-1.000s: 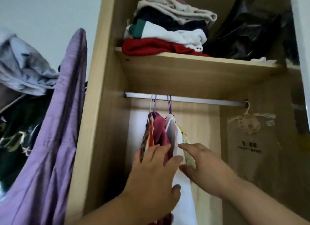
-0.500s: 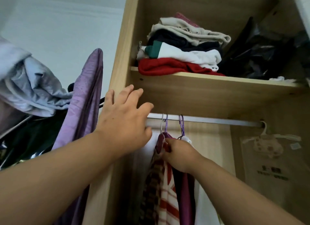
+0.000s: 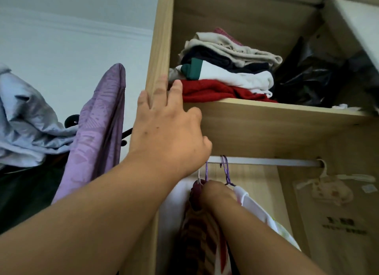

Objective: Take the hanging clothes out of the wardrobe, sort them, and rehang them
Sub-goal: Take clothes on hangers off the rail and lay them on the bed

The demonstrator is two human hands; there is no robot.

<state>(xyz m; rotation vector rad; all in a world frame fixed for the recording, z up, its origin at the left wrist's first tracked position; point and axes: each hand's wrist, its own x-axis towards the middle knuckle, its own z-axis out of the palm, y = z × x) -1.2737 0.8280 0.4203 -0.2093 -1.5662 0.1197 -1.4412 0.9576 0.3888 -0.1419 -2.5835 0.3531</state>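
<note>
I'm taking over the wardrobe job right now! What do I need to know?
Left hand: open, raised at the wooden wardrobe side panel, holding nothing.
Right hand: grips the hanging clothes at their tops, under the silver metal rail.
Clothes: red-and-white striped garment, maroon garment and white garment hang on purple hanger hooks.
Done: nothing I can confirm.
Left: lift them off, sort, rehang.

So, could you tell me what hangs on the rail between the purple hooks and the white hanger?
Nothing: the head view shows bare rail between purple hooks and white hanger.
</note>
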